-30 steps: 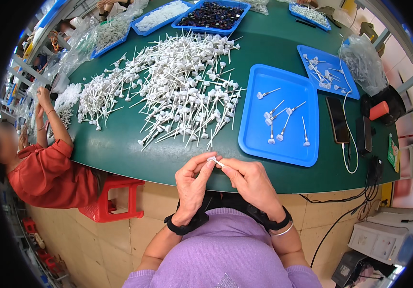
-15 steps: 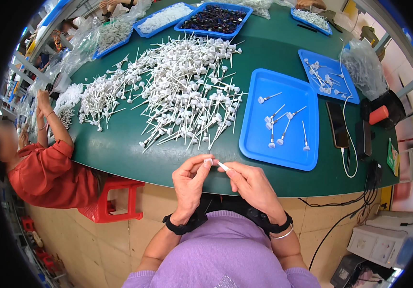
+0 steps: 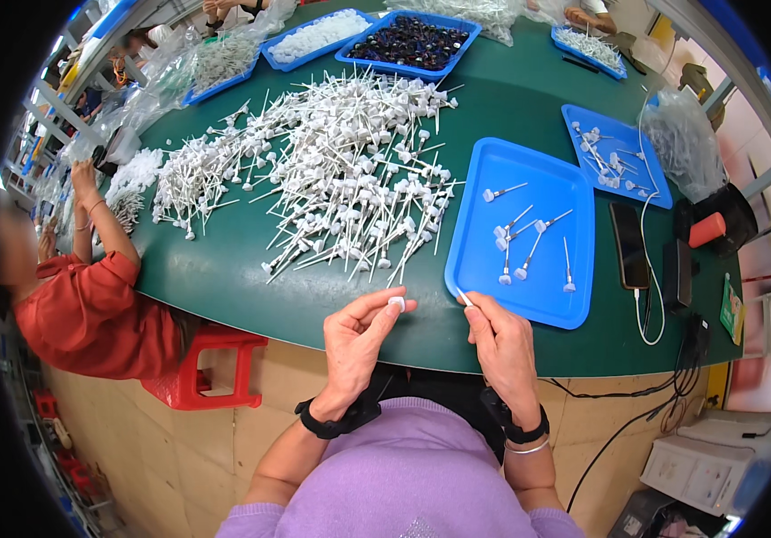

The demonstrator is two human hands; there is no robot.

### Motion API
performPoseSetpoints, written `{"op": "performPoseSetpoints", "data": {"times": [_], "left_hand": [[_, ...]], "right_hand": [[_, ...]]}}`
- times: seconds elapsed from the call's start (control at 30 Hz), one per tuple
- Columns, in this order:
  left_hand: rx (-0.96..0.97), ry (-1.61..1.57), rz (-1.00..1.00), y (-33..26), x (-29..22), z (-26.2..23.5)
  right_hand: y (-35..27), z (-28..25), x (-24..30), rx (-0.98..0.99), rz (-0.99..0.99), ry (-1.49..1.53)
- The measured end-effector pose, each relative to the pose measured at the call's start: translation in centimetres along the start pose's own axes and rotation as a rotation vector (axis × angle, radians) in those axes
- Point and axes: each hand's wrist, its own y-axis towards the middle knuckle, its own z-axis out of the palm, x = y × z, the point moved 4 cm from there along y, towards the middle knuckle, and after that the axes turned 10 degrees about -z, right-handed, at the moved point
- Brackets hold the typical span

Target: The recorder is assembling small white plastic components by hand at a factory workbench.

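My left hand (image 3: 351, 339) pinches a small white cap (image 3: 397, 304) between thumb and fingers at the table's near edge. To its right, my right hand (image 3: 504, 345) is closed on a thin white stick (image 3: 463, 297), whose tip points up and to the left. The stick and the cap are apart, and the stick's tip is by the near left corner of a blue tray (image 3: 479, 260). Several white-headed sticks (image 3: 523, 272) lie spread out in that tray. Beyond my left hand rises a big heap of similar white-headed sticks (image 3: 340, 170).
A second blue tray (image 3: 580, 117) with more sticks stands at the right, near a phone (image 3: 629, 240) on a white cable. Blue trays of dark pieces (image 3: 408, 40) and white pieces (image 3: 318, 38) line the far side. A person in red (image 3: 103, 318) sits at the left.
My hands have moved apart. The right hand has gone right and slightly nearer with the stick, away from the cap in my left hand. The tray's contents look the same.
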Motion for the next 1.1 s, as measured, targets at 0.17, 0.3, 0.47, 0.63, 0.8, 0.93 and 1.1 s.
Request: {"op": "performPoseSetpoints", "data": {"times": [0.17, 0.3, 0.47, 0.63, 0.8, 0.93, 1.1], "left_hand": [[0.012, 0.026, 0.009, 0.0, 0.1, 0.1], [0.023, 0.065, 0.006, -0.1, 0.0, 0.2], [0.045, 0.06, 0.015, 0.1, 0.4, 0.5], [0.089, 0.107, 0.066, -0.1, -0.4, 2.1], [0.238, 0.416, 0.214, 1.1, -3.1, 7.5], [0.072, 0.816, 0.711, 2.7, -5.1, 8.5], [-0.181, 1.154, 0.747, 10.8, -8.0, 4.9]], "right_hand": [[0.2, -1.6, -0.5, -0.074, -0.028, -0.21], [0.1, -1.8, -0.9, -0.107, -0.089, -0.298], [-0.2, -1.7, -1.5, -0.101, -0.114, -0.301], [-1.2, -2.1, -1.2, -0.055, -0.124, -0.29], [-3.8, -2.1, 0.3, -0.006, -0.121, -0.26], [-6.3, -2.3, 1.1, 0.018, -0.111, -0.264], [-6.3, -2.1, 0.5, 0.005, -0.131, -0.159]]}}
